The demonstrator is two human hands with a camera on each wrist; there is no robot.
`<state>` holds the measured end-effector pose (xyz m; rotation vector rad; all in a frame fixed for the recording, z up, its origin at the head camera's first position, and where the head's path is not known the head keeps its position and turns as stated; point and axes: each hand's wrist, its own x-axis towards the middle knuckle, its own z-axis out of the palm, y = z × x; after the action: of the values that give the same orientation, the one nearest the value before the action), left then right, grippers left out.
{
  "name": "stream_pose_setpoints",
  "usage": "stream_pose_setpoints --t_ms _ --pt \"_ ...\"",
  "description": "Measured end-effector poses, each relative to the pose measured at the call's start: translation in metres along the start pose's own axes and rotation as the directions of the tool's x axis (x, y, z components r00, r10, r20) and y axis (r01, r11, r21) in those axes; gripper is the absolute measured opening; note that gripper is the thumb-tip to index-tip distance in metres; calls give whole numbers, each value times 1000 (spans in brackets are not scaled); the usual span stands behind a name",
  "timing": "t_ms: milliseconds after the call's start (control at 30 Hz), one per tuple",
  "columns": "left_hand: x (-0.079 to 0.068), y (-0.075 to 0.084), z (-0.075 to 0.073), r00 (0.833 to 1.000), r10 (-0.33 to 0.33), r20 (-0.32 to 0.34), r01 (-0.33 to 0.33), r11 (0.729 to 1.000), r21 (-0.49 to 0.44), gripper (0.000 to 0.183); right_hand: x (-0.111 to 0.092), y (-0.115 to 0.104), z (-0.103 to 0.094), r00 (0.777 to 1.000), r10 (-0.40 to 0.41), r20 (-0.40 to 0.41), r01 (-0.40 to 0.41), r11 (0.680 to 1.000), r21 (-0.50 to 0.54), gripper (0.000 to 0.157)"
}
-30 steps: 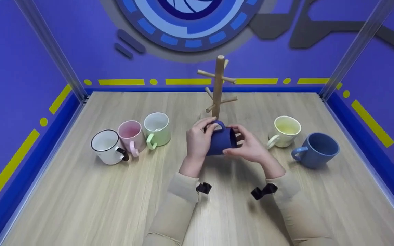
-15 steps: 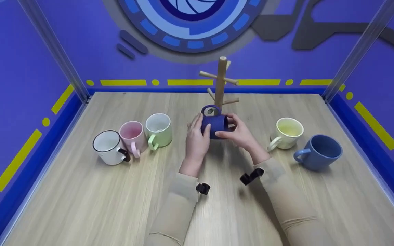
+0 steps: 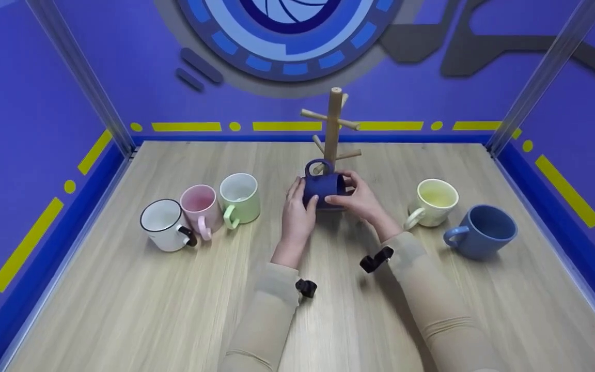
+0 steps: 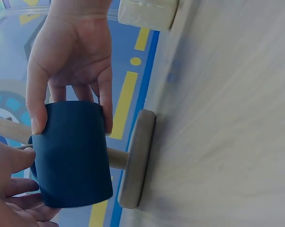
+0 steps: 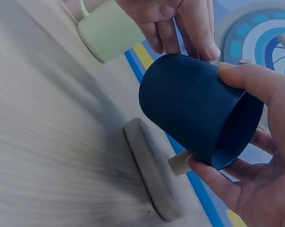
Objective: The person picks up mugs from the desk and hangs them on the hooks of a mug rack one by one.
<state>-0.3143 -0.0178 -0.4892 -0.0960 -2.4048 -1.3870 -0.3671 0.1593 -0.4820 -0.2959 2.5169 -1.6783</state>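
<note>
A dark blue mug (image 3: pixel 322 189) lies sideways in the air just in front of a wooden mug tree (image 3: pixel 332 132), its handle on top. Through the handle loop shows the tip of a lower peg (image 3: pixel 318 169); whether the peg passes through is unclear. My left hand (image 3: pixel 298 217) grips the base end, thumb on the near side. At the rim end, my right hand (image 3: pixel 362 199) pinches the wall with the thumb in front and fingers behind. In the right wrist view the mug's open mouth (image 5: pixel 239 130) faces my right palm.
To the left stand a white mug with black rim (image 3: pixel 166 227), a pink mug (image 3: pixel 202 206) and a green mug (image 3: pixel 240 201). A cream mug (image 3: pixel 432 204) and a grey-blue mug (image 3: pixel 481 232) stand right. Blue walls (image 3: pixel 29 155) enclose the table.
Both hands have carried the dark blue mug forward to the mug tree. My left fingers have moved from near the handle down to the mug's body. Over the last half second little has moved.
</note>
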Motion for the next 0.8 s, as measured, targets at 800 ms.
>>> stream_pose_setpoints --t_ms 800 --pt "21 17 8 994 24 -108 -34 995 -94 49 6 -9 -15 992 85 98 -73 991 -115 87"
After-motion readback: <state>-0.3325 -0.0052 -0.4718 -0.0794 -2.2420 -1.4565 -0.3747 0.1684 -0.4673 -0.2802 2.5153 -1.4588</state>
